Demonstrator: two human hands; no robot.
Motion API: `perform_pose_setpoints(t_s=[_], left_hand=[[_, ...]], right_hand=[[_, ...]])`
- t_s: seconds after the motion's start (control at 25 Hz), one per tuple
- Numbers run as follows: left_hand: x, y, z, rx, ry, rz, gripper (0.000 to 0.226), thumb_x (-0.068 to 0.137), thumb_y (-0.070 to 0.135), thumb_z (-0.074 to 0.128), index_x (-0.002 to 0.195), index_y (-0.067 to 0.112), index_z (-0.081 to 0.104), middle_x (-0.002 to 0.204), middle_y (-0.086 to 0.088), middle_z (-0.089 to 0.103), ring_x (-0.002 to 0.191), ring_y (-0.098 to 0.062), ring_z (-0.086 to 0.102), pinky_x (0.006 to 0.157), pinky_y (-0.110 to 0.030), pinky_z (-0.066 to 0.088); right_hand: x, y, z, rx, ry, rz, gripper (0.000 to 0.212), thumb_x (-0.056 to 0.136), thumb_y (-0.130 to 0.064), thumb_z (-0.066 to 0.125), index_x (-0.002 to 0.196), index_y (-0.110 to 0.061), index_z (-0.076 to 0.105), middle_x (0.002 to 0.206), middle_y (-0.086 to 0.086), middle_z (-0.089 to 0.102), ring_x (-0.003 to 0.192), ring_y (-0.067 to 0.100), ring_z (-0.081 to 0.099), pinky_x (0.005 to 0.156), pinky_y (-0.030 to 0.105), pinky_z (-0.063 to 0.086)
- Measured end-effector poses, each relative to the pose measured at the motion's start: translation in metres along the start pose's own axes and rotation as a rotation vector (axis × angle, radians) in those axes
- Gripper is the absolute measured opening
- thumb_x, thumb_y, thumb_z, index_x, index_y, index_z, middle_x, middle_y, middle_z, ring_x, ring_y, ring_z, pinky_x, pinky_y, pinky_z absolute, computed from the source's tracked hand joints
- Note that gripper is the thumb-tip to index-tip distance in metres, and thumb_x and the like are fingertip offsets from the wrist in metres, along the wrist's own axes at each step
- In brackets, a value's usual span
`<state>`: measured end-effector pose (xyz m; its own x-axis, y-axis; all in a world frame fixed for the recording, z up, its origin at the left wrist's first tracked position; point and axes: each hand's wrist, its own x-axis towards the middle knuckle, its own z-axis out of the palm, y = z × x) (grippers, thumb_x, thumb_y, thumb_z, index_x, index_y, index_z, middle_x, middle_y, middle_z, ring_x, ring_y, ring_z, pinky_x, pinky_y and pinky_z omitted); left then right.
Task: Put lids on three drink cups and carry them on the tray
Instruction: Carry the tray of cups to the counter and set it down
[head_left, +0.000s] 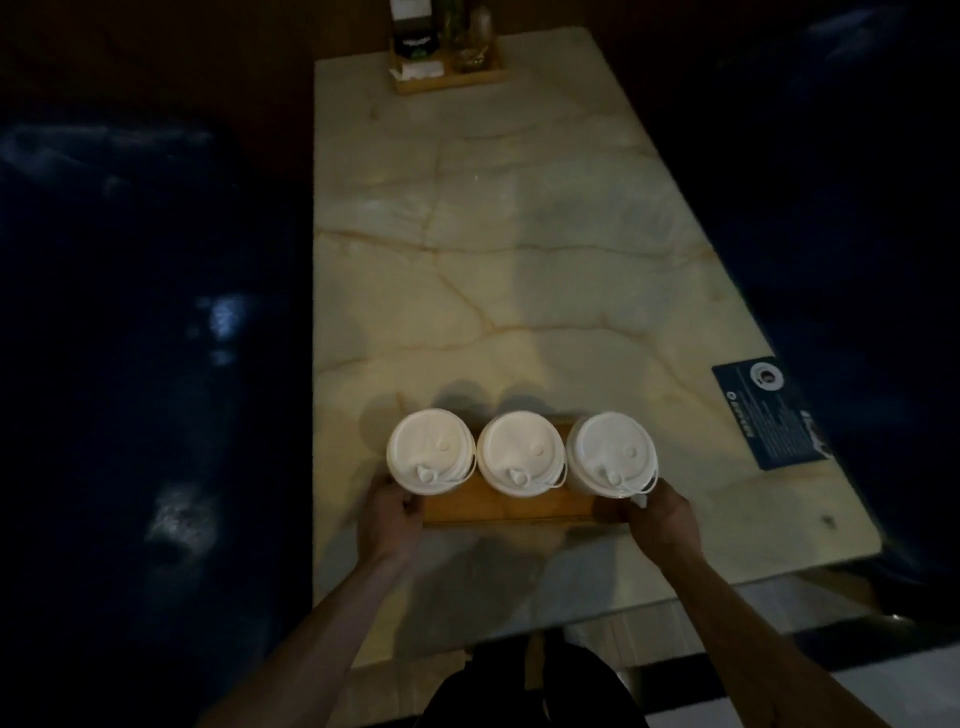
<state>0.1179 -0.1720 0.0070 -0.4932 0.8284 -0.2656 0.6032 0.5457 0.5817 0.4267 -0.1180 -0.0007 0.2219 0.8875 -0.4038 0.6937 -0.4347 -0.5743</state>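
Three white drink cups stand in a row on a wooden tray (511, 506), each with a white lid on: the left cup (430, 449), the middle cup (521, 452) and the right cup (612, 451). The tray lies over the near part of a marble table (519, 234). My left hand (389, 514) grips the tray's left end. My right hand (665, 514) grips its right end. Whether the tray rests on the table or is held just above it, I cannot tell.
A wooden condiment holder (447, 57) with bottles and cards stands at the table's far end. A blue card (774, 413) lies at the right edge. Dark blue seats (130, 312) flank the table on both sides.
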Motion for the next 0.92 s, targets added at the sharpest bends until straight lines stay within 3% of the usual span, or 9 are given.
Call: perform_pose_setpoints(t_s=[0.16,0.4,0.56,0.72,0.8,0.92], left_hand=[[-0.002,0.024,0.003,-0.032,-0.050,0.128,0.020,0.083,0.001,0.064,0.102,0.000,0.071,0.113,-0.022,0.069,0.107,-0.036,0.064,0.086,-0.037,0.050],[-0.020,0.069,0.029,-0.001,-0.188,0.301,0.009,0.080,0.001,0.068,0.087,-0.004,0.070,0.093,-0.025,0.071,0.092,-0.036,0.069,0.074,-0.033,0.046],[-0.053,0.110,0.052,-0.070,-0.255,0.396,0.017,0.081,-0.002,0.067,0.097,0.000,0.071,0.102,-0.019,0.072,0.100,-0.029,0.067,0.084,-0.034,0.050],[-0.090,0.143,0.078,-0.151,-0.362,0.412,0.022,0.082,-0.003,0.066,0.100,0.008,0.071,0.102,-0.012,0.073,0.102,-0.026,0.067,0.086,-0.035,0.051],[-0.113,0.158,0.092,-0.162,-0.408,0.457,0.021,0.082,-0.003,0.067,0.101,0.007,0.070,0.103,-0.015,0.072,0.104,-0.028,0.067,0.090,-0.040,0.051],[-0.155,0.184,0.112,-0.180,-0.450,0.514,0.032,0.077,0.002,0.075,0.108,0.005,0.068,0.108,-0.009,0.069,0.107,-0.022,0.063,0.090,-0.035,0.048]], right_hand=[[-0.019,0.021,-0.024,0.060,0.065,0.093,0.025,0.086,-0.012,0.063,0.111,-0.006,0.066,0.116,0.020,0.070,0.106,0.038,0.065,0.082,0.036,0.048],[-0.056,0.070,-0.072,0.081,0.140,0.168,0.035,0.089,-0.019,0.067,0.122,-0.012,0.060,0.124,0.014,0.067,0.114,0.031,0.061,0.098,0.038,0.049],[-0.090,0.110,-0.110,0.125,0.198,0.218,0.031,0.089,-0.025,0.067,0.118,-0.015,0.062,0.119,0.012,0.069,0.108,0.030,0.064,0.094,0.043,0.054],[-0.127,0.152,-0.145,0.137,0.314,0.238,0.031,0.089,-0.017,0.066,0.119,-0.009,0.065,0.123,0.016,0.067,0.112,0.034,0.063,0.090,0.036,0.048],[-0.149,0.178,-0.162,0.154,0.337,0.251,0.026,0.088,-0.016,0.065,0.113,-0.009,0.066,0.120,0.016,0.068,0.108,0.033,0.063,0.084,0.033,0.045],[-0.185,0.216,-0.188,0.166,0.371,0.305,0.019,0.087,-0.014,0.065,0.105,-0.010,0.068,0.113,0.015,0.068,0.096,0.028,0.062,0.082,0.034,0.048]])
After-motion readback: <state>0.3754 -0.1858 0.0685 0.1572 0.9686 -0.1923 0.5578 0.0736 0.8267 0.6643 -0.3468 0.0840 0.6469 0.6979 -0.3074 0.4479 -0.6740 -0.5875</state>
